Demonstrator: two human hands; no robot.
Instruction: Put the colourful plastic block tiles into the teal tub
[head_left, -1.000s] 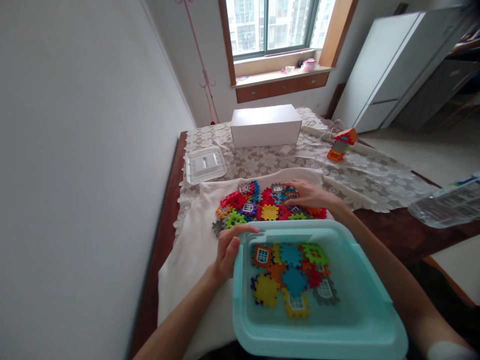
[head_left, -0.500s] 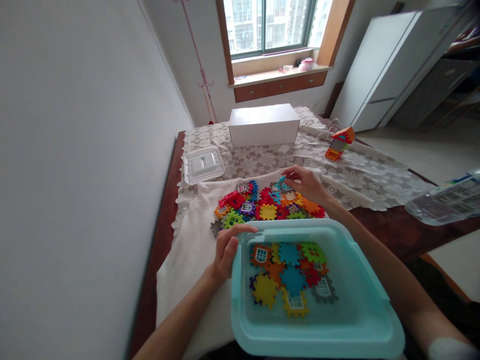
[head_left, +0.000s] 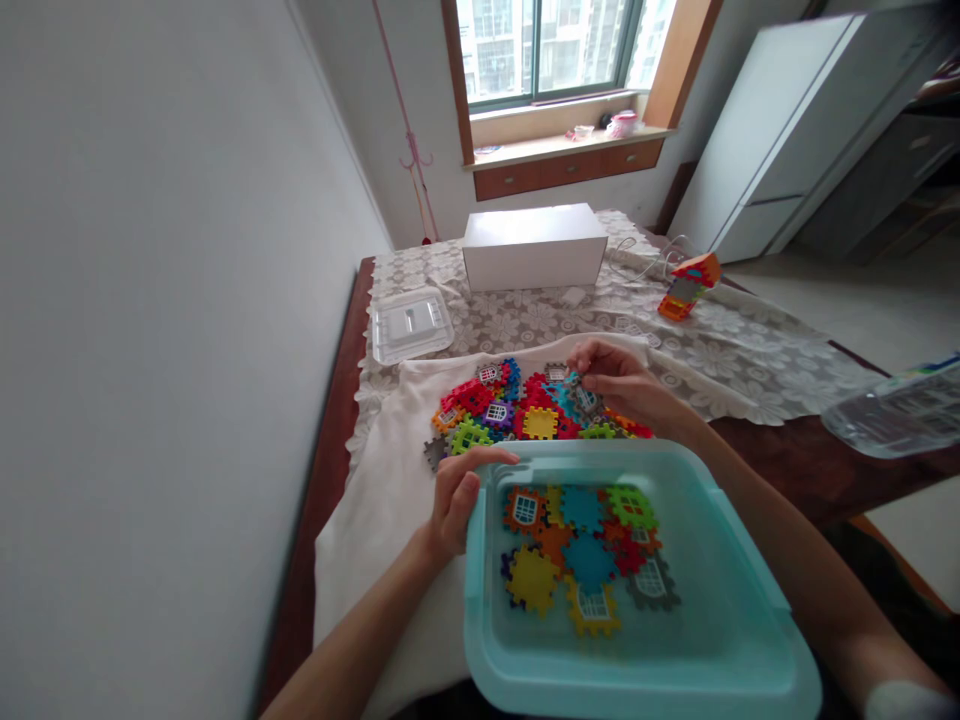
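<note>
My left hand (head_left: pixel 454 500) grips the left far corner of a translucent teal plastic bin (head_left: pixel 720 600), with the forefinger along its rim. Several toothed plastic building pieces (head_left: pixel 589 560) lie on the bin's floor in blue, yellow, green, red, orange and grey. Beyond the bin is a heap of similar colourful pieces (head_left: pixel 540 423), some with white window grilles. At the heap's right side my right hand (head_left: pixel 626 388) pinches a grey window piece (head_left: pixel 587 399), with a light-blue piece close to its fingertips. Whether the blue piece is held too, I cannot tell.
A white cloth (head_left: pixel 375 560) lies under the heap. Farther back stand a clear plastic lid (head_left: pixel 412 335), a white box (head_left: pixel 536 262) and an assembled block house (head_left: pixel 686 288). A clear container (head_left: pixel 885 420) is at the right table edge. A wall (head_left: pixel 187 350) runs along the left.
My right hand has closed on a grey window piece and lifted it slightly from the heap. My left hand keeps its hold on the bin. The view has shifted a little.
</note>
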